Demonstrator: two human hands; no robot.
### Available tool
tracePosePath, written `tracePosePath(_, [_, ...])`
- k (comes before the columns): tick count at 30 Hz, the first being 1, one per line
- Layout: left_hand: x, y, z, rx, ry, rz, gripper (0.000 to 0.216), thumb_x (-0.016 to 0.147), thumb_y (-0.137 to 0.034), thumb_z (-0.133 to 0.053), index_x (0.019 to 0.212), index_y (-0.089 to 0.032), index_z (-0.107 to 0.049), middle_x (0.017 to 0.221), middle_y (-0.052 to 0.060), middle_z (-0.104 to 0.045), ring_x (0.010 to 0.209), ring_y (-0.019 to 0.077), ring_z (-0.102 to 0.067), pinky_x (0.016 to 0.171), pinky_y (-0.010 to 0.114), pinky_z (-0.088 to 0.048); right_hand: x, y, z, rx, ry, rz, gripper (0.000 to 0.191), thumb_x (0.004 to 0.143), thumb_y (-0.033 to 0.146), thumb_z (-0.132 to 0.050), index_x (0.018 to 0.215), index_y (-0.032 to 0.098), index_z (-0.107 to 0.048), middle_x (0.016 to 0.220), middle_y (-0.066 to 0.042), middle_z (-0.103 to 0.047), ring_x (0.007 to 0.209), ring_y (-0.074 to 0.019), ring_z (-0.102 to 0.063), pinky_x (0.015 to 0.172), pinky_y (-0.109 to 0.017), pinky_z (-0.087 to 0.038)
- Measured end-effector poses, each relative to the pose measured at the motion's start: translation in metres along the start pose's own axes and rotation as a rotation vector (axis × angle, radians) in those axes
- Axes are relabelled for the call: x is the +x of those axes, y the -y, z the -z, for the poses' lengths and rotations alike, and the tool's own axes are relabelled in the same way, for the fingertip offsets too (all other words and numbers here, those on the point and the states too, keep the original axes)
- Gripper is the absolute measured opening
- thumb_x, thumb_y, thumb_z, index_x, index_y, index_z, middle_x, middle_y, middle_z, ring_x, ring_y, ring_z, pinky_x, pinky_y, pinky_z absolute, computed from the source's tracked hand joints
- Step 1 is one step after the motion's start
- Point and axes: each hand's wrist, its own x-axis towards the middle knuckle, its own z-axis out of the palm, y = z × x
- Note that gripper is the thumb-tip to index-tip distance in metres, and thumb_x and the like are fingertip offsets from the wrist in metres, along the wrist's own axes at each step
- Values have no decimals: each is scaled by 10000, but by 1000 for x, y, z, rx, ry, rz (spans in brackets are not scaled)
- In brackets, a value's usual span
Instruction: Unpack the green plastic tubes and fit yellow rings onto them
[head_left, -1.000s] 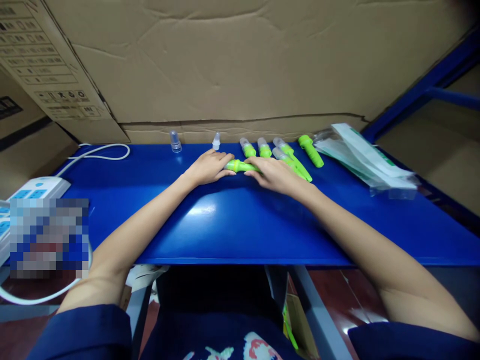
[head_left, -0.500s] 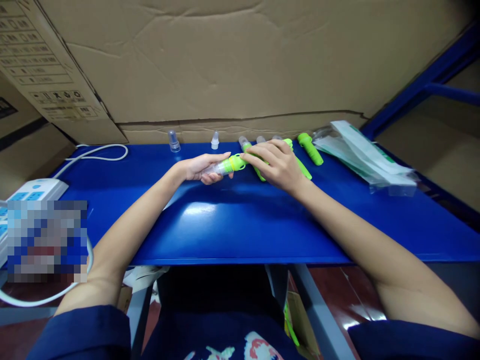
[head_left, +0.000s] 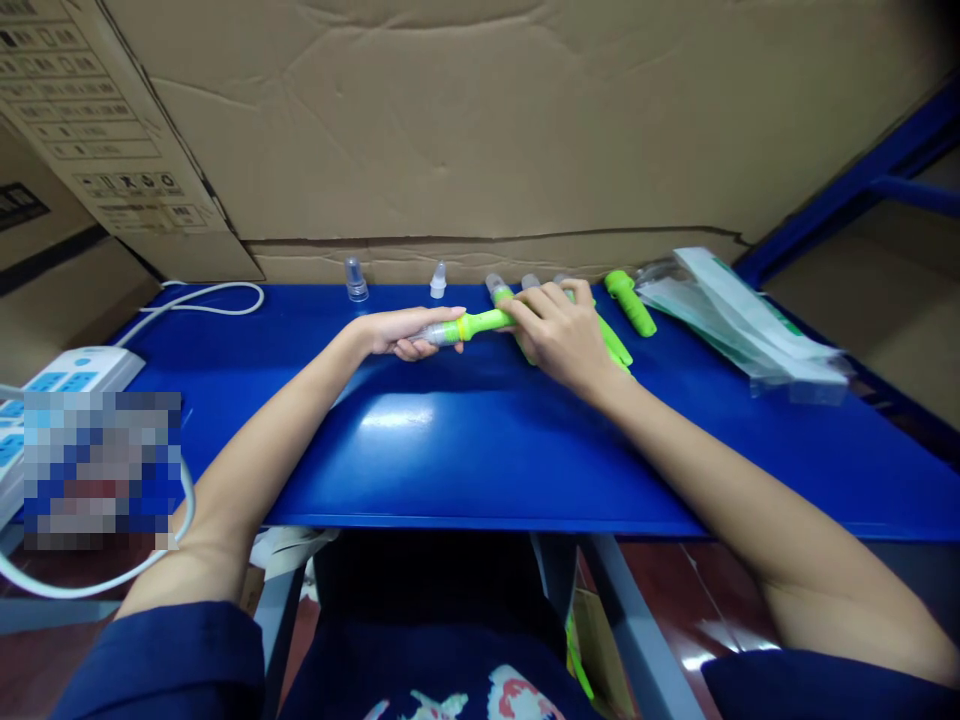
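Left hand (head_left: 396,332): one, palm turned up, supporting the clear-covered part of a green stick (head_left: 487,320); right hand (head_left: 564,332): one, palm down, at the stick's other end. Stick: held between the two, over the rear part of the blue table (head_left: 480,450). Hazards, as judged: the smooth clear cover (head_left: 442,334) could slip from the left fingers under a hard pull or twist; a swing of the right knuckles could roll the green pieces (head_left: 616,345) lying just beyond. Grip, left: fingers curled round the cover, thumb laid along the top. Grip, right: fingers bent closely onto the narrow green end, thumb hidden. Apart, near the cardboard (head_left: 480,130): one clear cap (head_left: 356,281) and one white nozzle (head_left: 438,283), both upright.
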Motion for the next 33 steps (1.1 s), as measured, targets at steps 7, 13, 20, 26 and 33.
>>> tracePosePath(7, [-7,7,16,78,171,6,721,796,-908,-523,928,-230,-730,444,-45,-269,343,69,-103,305,233,-93,2,-9,13,73,-146,-233,190,1003,213,-464,1062,219,-645,1093,-141,-716,1095,-348,-637,1060,-607,-375])
tracePosePath(13, [-11,25,37,-9,-93,-152,639,907,-814,-434,934,-214,-652,584,50,-570,415,128,-407,402,270,-336,4,-39,10,298,-165,-477,195,892,293,-628,1073,257,-565,1121,-153,-721,1103,-388,-661,985,-581,-461])
tracePosePath(20, [11,21,50,387,-713,-126,314,968,-483,-670,1048,-185,-610,766,62,-726,606,171,-641,670,326,-521,2,-46,-6,354,-175,-491,197,834,309,-683,976,251,-560,1003,-119,-744,964,-353,-710,856,-473,-524])
tracePosePath(26, [30,4,46,754,-1076,-93,412,745,-306,-901,1032,-154,-647,1026,72,-729,1078,272,-659,994,396,-516,1,-52,-15,318,-226,-406,194,807,283,-673,952,244,-549,958,-89,-759,872,-312,-714,770,-412,-529])
tracePosePath(33, [47,-10,56,726,-1222,-235,435,732,-142,-857,1076,-170,-593,1139,126,-712,1206,330,-637,1075,451,-490,0,-50,-13,271,-202,-334,150,839,266,-639,965,233,-567,950,-95,-750,860,-308,-701,787,-427,-521])
